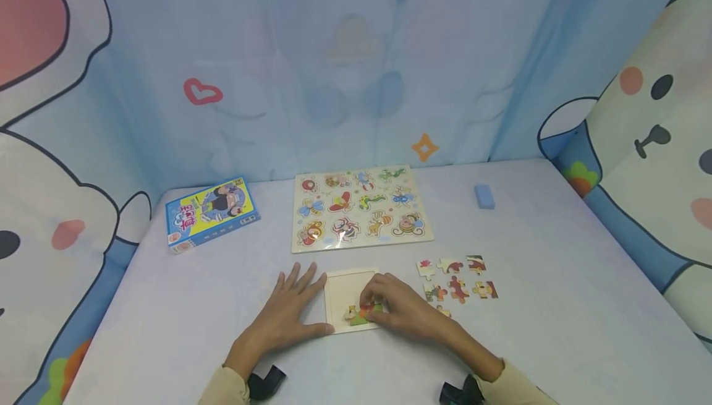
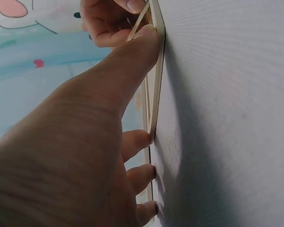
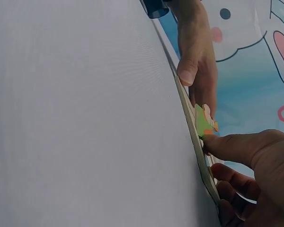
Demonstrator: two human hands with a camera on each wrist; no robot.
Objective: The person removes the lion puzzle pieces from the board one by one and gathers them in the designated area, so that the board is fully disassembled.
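A shallow wooden puzzle tray (image 1: 343, 287) lies flat in front of the person. The left hand (image 1: 292, 312), fingers spread, rests at its left side, with the thumb touching the near-left corner. Over the tray's near-right part, the right hand (image 1: 400, 309) pinches a green and orange puzzle piece (image 1: 358, 317) between thumb and fingers. In the right wrist view the green puzzle piece (image 3: 201, 122) stands tilted above the tray's rim. The right fingers partly cover it, so whether one piece or two joined pieces are held cannot be told.
Several loose puzzle pieces (image 1: 458, 289) lie right of the tray, one partly behind the right wrist. Farther back are an insect picture board (image 1: 361, 207), a yellow and blue box (image 1: 212, 214) and a small blue block (image 1: 484, 196). A curtain (image 1: 345, 83) hangs behind the table.
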